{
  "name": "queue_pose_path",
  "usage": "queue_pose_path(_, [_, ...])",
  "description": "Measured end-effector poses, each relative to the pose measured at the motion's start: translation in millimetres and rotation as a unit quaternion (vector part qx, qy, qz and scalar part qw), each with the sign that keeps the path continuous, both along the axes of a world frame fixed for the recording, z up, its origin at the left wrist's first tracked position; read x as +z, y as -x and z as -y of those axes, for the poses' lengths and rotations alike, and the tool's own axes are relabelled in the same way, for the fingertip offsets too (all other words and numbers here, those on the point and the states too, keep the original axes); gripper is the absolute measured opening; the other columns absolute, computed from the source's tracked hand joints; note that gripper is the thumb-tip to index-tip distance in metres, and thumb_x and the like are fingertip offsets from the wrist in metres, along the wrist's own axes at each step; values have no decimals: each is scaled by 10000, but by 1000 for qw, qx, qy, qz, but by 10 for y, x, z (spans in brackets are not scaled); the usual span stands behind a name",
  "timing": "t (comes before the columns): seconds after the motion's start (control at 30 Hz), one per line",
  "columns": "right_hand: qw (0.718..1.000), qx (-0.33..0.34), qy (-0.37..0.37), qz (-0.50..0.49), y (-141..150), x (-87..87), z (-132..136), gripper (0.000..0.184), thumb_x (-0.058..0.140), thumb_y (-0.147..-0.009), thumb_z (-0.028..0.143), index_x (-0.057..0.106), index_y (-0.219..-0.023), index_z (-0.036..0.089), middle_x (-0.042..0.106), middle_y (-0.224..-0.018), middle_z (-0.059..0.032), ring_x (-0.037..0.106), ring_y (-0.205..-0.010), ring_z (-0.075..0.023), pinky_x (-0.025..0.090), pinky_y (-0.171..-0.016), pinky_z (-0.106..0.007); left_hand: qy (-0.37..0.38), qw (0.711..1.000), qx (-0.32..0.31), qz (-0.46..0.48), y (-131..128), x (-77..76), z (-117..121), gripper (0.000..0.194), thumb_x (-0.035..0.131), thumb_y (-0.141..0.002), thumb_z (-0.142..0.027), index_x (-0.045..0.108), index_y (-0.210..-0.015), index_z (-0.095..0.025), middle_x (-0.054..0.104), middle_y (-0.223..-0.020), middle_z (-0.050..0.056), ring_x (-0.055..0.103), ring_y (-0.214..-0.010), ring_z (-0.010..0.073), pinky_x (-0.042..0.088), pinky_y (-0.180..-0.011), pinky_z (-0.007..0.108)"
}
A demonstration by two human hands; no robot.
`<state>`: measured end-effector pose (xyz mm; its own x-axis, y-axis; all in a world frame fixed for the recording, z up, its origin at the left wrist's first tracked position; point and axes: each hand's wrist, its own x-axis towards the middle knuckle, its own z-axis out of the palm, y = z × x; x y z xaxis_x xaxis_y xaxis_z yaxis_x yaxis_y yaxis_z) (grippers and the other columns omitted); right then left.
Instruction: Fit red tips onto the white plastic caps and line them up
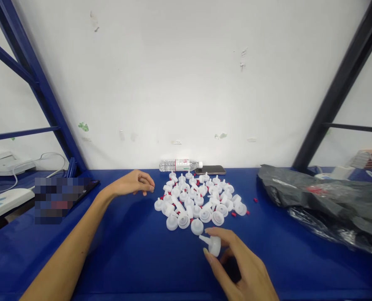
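Note:
Between the thumb and fingers of my right hand (240, 261) is a white plastic nozzle cap (215, 246), its thin spout pointing left. My left hand (135, 182) hovers left of the pile with its fingers curled together; whatever they may hold is hidden. A pile of similar white nozzle caps (188, 194) covers the middle of the blue table, some upright, some tipped over with their hollow undersides showing. Small red tips (234, 214) lie among and beside them. One upright cap (197, 226) sits at the pile's near edge, just beyond my right hand.
A clear water bottle (170, 165) lies on its side against the wall, beside a phone (211, 170). A dark grey plastic bag (317, 200) covers the table's right side. At the left stand a partly blurred screen (87, 188) and a white device (10, 202). Shelf posts frame both sides.

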<state>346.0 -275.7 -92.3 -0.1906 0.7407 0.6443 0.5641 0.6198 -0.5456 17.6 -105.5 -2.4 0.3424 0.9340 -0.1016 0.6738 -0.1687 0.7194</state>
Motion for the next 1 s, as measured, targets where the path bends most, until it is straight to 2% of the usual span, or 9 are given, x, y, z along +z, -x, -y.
queue_pose_path(0.07, [1000,-6,10,0,-2,-14,2,338,652,-943,275,564,-1269,288,743,-904,25,687,-607,-127,611,-620,-207,-58,997,51,28,-28,43,4,352,762,-745,-466,729,-921,-163,764,-853,70,653,-651,159,380,-486,220])
queue_pose_path(0.17, [1000,-3,16,1,-3,-32,1,341,653,-942,269,568,-1272,289,761,-958,17,703,-638,-133,619,-643,-219,-140,981,117,69,-112,115,41,394,736,-778,-485,710,-1001,-161,767,-972,96,634,-662,142,382,-490,219])
queue_pose_path(0.23, [1000,0,11,-4,-1,-35,-1,311,655,-944,275,584,-1246,284,763,-1049,-7,712,-664,-135,619,-645,-222,-165,972,126,111,-197,166,99,408,728,-801,-478,712,-1070,-172,764,-1048,106,631,-665,134,375,-476,216])
queue_pose_path(0.3, [1000,-2,4,-13,1,-28,-3,272,660,-944,287,602,-1210,276,752,-1116,-26,711,-666,-131,618,-638,-220,-160,968,97,167,-309,209,180,383,741,-812,-441,728,-1096,-185,769,-1065,104,625,-637,115,372,-465,208])
queue_pose_path(0.43, [999,-8,8,-32,7,5,-5,244,678,-934,312,611,-1166,271,749,-997,0,681,-600,-115,599,-583,-199,-74,969,-30,235,-603,218,377,271,779,-809,-364,748,-1001,-175,794,-1010,102,658,-574,98,376,-443,186])
queue_pose_path(0.53, [999,-8,28,-44,14,27,6,225,677,-935,326,605,-1140,268,729,-845,32,665,-563,-114,581,-549,-187,34,964,-142,221,-835,141,517,260,782,-817,-364,739,-978,-164,802,-1000,109,700,-560,117,398,-431,178])
queue_pose_path(0.6, [998,-7,36,-48,17,34,18,208,666,-941,330,603,-1128,267,713,-790,43,656,-545,-113,572,-539,-185,87,956,-187,209,-961,68,589,271,789,-813,-376,736,-970,-161,805,-976,108,723,-587,132,405,-427,169])
queue_pose_path(0.73, [998,-9,35,-59,24,42,29,180,655,-945,333,610,-1104,261,705,-772,39,653,-544,-118,561,-526,-189,138,947,-204,205,-1103,-39,664,277,814,-786,-379,739,-939,-160,803,-984,102,747,-647,144,413,-435,160])
queue_pose_path(1.0, [996,-8,42,-80,53,27,33,163,675,-933,340,626,-1058,247,719,-826,12,656,-548,-114,551,-496,-184,181,931,-222,226,-1211,-92,753,248,840,-757,-353,748,-905,-178,805,-905,49,740,-625,119,395,-427,147])
